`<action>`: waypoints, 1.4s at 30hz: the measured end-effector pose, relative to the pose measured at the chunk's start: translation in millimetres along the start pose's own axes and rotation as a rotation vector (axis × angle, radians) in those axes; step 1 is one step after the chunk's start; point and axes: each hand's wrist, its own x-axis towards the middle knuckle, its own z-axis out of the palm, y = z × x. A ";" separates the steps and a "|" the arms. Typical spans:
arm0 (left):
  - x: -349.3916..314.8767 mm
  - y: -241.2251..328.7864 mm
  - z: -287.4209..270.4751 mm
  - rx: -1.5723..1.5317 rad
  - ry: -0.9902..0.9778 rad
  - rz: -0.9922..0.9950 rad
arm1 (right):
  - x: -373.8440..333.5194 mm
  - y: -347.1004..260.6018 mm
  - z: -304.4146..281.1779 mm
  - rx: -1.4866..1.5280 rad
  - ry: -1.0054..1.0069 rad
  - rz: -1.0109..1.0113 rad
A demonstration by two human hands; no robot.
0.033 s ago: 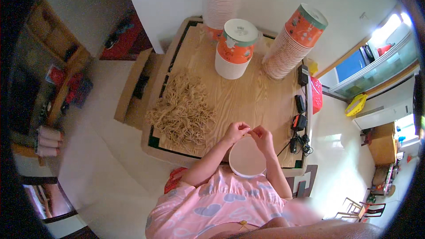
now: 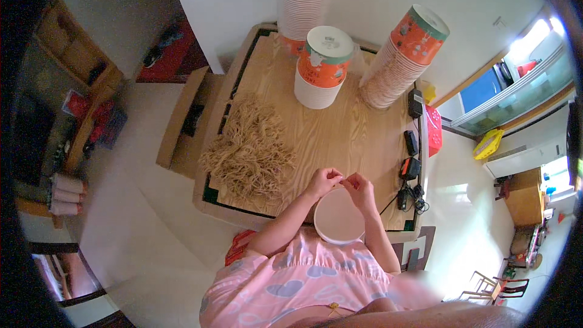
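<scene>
Both hands meet at the far side of a white paper tub (image 2: 339,217), its open mouth facing up in front of my body. My left hand (image 2: 327,178) is closed in a pinch, with fingertips close to the other hand's. Just right of it, my right hand (image 2: 359,191) is also pinched, at the tub's far rim. Whatever lies between the fingertips is too small to make out. To the left on the wooden table (image 2: 328,140) lies a loose heap of tan cords (image 2: 252,149).
Upside-down orange-and-green tubs stand in a short stack (image 2: 325,70), a tall leaning stack (image 2: 405,58) and a tall white stack (image 2: 303,6) at the back. Black power adapters (image 2: 410,167) with cables line the right edge. An open cardboard box (image 2: 188,124) sits left of the table.
</scene>
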 end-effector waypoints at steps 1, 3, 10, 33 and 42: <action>1.0 -2.4 0.2 0.021 0.002 -0.002 | 0.3 -1.5 -0.8 -0.033 0.001 -0.014; 1.8 -3.3 1.3 0.042 -0.003 -0.006 | 0.6 1.1 -2.5 -0.022 -0.006 -0.005; -0.3 6.4 5.8 0.000 -0.009 -0.049 | 2.3 16.8 -5.4 -0.025 -0.041 0.032; 6.5 -7.5 8.6 -0.012 0.015 -0.052 | 3.3 11.0 1.9 0.054 0.028 0.006; 13.7 -7.8 2.4 -0.062 0.023 -0.117 | 7.3 9.8 3.5 0.079 -0.026 -0.047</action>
